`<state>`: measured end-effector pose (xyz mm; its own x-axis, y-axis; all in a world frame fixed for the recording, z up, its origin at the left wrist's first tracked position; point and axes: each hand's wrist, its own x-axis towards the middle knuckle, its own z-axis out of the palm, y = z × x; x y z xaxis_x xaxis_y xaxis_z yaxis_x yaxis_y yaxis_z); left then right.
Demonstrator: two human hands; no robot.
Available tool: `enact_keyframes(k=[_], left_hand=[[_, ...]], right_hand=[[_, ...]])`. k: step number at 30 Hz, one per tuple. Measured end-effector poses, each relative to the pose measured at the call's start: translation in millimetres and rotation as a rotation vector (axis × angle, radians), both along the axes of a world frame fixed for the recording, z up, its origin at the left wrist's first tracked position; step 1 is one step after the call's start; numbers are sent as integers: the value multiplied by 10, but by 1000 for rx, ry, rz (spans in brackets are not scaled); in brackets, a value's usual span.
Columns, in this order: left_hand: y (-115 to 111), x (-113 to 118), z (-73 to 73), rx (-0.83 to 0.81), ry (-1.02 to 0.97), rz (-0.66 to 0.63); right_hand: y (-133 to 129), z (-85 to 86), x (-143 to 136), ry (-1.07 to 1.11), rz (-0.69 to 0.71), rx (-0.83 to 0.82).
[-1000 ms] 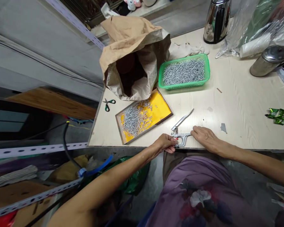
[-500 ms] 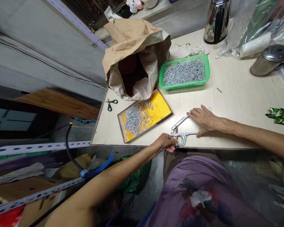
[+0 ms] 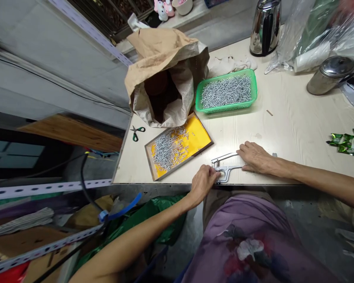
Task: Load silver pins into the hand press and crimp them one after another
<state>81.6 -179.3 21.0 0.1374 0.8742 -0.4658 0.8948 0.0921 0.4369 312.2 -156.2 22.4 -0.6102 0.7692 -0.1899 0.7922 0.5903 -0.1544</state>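
A metal hand press (image 3: 227, 168) lies near the table's front edge, its two handles pointing right. My right hand (image 3: 253, 157) is wrapped round both handles. At the press's left end, my left hand (image 3: 204, 180) has its fingers pinched together at the jaw; what they hold is too small to name. A shallow tray (image 3: 201, 135) with a yellow lining, left of the press, has many small metal pieces (image 3: 165, 151) heaped at its left side. Behind it, a green basket (image 3: 226, 108) is full of similar pieces.
An open brown paper sack (image 3: 165, 47) stands behind the tray. Scissors (image 3: 135, 135) lie at the left edge. Toward the back right are a steel kettle (image 3: 264, 29), a steel jug (image 3: 327, 76) and plastic bags (image 3: 309, 35). Green wrapped packets (image 3: 346, 144) are at far right.
My right hand has closed on the press, bringing its upper handle down toward the lower one. My left hand has shifted slightly at the jaw. The view has moved a little.
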Motion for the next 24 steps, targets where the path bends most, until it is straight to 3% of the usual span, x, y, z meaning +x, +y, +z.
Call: enact_keyframes(k=[2,4,10,17,24], left_hand=[[11,92,-46,267,-12,-237],[83,224,-111,392,-39,-438],[374,452,-234,384,-28,-763],[388,545,-178,380,13,-831],[523,626,-164,329,7,-824]], right_hand=[[-37,1,-3,21,-11,-6],[-60,-3,-3,44,-32,-9],[-49,-26,66,92,-100,-37],[-142,-45,102,104,-93,54],[-105,-238,62,66,-119,131]])
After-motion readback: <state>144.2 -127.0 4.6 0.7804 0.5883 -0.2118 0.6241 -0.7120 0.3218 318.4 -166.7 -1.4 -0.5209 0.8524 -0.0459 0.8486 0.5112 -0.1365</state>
